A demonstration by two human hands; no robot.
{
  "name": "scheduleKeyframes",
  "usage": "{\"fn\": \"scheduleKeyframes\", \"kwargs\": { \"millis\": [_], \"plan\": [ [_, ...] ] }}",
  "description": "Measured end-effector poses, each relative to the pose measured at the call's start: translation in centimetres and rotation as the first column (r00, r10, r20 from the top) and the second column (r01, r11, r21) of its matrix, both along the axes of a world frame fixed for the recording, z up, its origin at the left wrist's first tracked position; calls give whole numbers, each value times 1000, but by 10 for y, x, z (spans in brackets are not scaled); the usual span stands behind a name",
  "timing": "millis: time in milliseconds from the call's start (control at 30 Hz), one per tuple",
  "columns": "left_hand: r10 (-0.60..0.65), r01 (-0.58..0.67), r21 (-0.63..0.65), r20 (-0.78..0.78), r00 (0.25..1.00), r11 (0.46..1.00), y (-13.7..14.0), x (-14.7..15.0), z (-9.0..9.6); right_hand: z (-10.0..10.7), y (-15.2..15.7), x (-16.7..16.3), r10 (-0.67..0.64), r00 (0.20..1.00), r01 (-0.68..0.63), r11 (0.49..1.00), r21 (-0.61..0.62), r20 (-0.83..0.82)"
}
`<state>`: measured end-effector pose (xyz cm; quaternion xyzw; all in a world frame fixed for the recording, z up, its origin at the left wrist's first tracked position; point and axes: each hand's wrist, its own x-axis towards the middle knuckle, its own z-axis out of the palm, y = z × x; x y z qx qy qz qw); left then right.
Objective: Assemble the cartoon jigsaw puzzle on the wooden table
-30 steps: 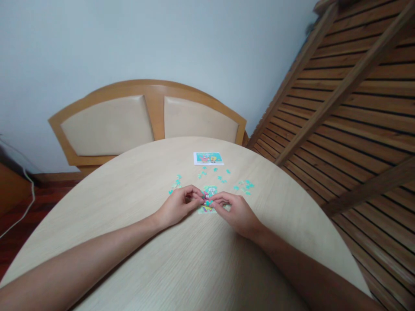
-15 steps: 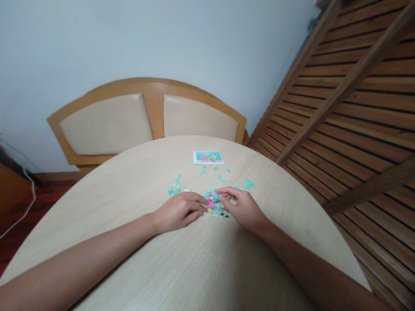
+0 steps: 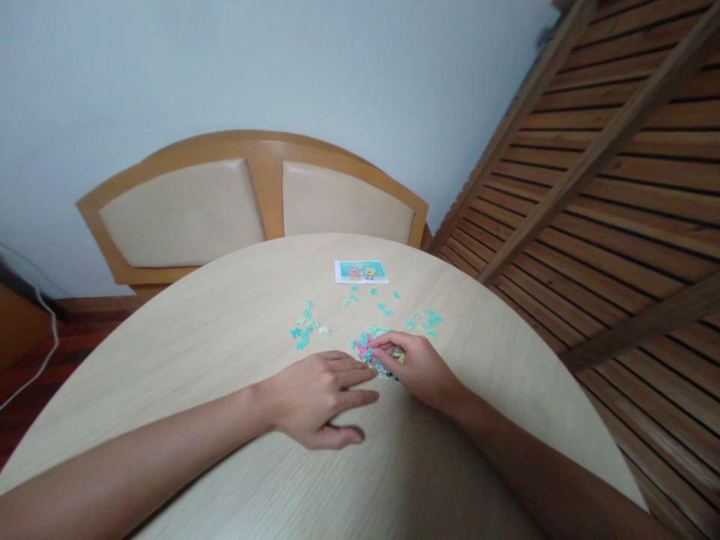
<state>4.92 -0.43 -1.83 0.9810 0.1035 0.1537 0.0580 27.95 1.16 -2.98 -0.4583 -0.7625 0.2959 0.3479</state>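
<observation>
A partly joined jigsaw puzzle (image 3: 382,332), with a pink cartoon figure and teal background, lies on the table in front of me. My left hand (image 3: 326,397) is open with its fingers spread, its fingertips at the near left edge of the puzzle and its thumb out toward me. From the right, my right hand (image 3: 413,366) reaches over the puzzle, thumb and forefinger pinched on a small teal puzzle piece (image 3: 368,355) above the pink figure. That hand covers the puzzle's right part, and my left fingers cover its lower left corner.
Loose teal and pale pieces lie left of the puzzle (image 3: 304,330), behind it (image 3: 381,307) and to its right (image 3: 430,319). A picture card (image 3: 361,271) lies farther back on the round table (image 3: 241,307). Beyond stand a padded chair back (image 3: 273,187) and a slatted wooden screen (image 3: 590,172).
My left hand has drawn back toward me and spread its fingers. My right fingertips have moved slightly left and nearer me, over the pink figure, where a teal piece now shows.
</observation>
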Motion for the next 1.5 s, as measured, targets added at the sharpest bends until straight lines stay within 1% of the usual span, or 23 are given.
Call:
{"fn": "scheduleKeyframes", "kwargs": {
  "millis": [67, 133, 200, 300, 400, 700, 800, 1000, 1300, 1433, 1500],
  "plan": [
    [13, -13, -26, -11, 1000, 1000, -4, 2, 1, 1, 0, 0, -24, 1000, 24, 999, -32, -3],
    [12, -13, -54, -23, 1000, 998, -6, 3, 1, 3, -1, 1, -52, 999, 52, 998, -35, 10],
    [-15, 13, -81, -23, 1000, 997, -8, 4, 1, 5, -3, 2, -59, 998, 60, 998, -32, 31],
    [-68, 69, -109, 8, 998, 992, -8, 5, 2, 7, -5, 2, -36, 997, 38, 999, -32, 67],
    [-88, 90, -118, 24, 996, 989, -8, 6, 3, 7, -5, 2, -25, 996, 28, 999, -29, 91],
    [-82, 82, -101, 6, 997, 992, -8, 5, 1, 0, -3, 2, -27, 992, 26, 1000, 13, 124],
    [-81, 81, -104, 9, 997, 991, -8, 6, 2, 1, -3, 1, -28, 989, 23, 999, 32, 146],
    [-88, 90, -91, 24, 996, 992, -8, 5, 2, 5, -3, 2, 19, 982, -37, 995, 95, 186],
    [-82, 81, -78, -6, 997, 994, -7, 6, 0, -2, 2, 6, 39, 977, -67, 990, 128, 208],
    [-77, 75, -68, -29, 997, 995, -7, 5, -1, 2, 3, 11, 32, 962, -87, 978, 191, 270],
    [-79, 77, -69, -22, 997, 995, -6, 4, -1, 5, 3, 15, 58, 947, -136, 963, 234, 316]
  ]
}}
